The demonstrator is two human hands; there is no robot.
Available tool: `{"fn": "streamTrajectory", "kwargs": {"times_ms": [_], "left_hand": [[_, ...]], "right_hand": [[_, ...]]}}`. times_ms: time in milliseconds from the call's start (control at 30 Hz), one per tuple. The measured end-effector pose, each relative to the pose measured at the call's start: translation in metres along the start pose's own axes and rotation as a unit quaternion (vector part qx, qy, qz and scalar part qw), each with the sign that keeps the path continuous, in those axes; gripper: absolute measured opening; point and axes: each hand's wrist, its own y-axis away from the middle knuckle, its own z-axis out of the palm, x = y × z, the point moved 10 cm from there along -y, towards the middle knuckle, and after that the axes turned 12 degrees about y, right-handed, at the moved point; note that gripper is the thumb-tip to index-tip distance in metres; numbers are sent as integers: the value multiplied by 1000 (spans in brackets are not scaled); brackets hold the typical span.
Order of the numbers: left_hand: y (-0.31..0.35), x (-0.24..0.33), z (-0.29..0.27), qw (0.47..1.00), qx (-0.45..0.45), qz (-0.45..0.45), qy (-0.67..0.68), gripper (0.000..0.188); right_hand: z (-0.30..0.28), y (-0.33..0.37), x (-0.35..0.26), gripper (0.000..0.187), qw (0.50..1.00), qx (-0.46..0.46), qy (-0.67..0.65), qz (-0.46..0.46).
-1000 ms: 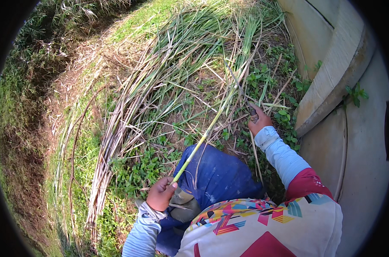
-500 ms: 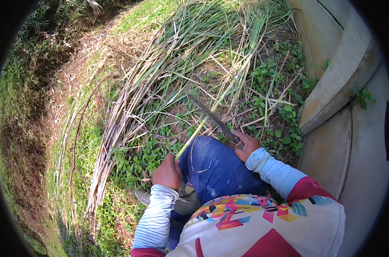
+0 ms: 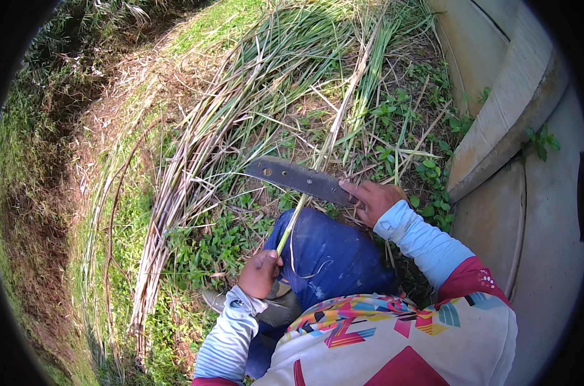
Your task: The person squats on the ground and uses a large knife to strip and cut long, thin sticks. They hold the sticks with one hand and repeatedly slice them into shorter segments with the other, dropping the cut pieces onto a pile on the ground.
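Note:
My left hand (image 3: 259, 275) is closed round the near end of a long green stalk (image 3: 292, 225), which runs up past my knee to a dry, leafy far part. In my right hand (image 3: 377, 202) is a machete (image 3: 300, 179) with a dark, flat blade and holes in it. Its handle is mostly hidden by my fingers. The blade lies broadside across the stalk, its tip pointing left; whether it touches the stalk I cannot tell. Left of the stalk, a big heap of cut stalks (image 3: 205, 138) is spread on the ground.
My bent knee in blue trousers (image 3: 334, 257) is under the stalk, with a boot (image 3: 280, 307) beside it. A pale concrete wall (image 3: 488, 222) with a slanting buttress (image 3: 514, 109) rises at the right. Low leafy weeds (image 3: 433, 174) grow along its foot. A thin brown branch (image 3: 114, 212) lies far left.
The machete has turned from slanting edge-on to lying flat across the stalk. My left hand has shifted slightly down and right. The stalk's far part now looks browner.

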Motion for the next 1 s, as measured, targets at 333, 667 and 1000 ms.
{"fn": "streamTrajectory", "kwargs": {"times_ms": [333, 667, 1000], "left_hand": [[9, 11, 35, 995, -65, -58, 50, 32], [0, 19, 35, 987, -61, -100, 110, 30], [32, -1, 24, 979, -99, -125, 125, 30]], "right_hand": [[7, -34, 134, 68, 950, 37, -112, 289], [-7, 32, -73, 79, 990, 10, -78, -115], [10, -47, 138, 69, 949, -31, -98, 298]]}}
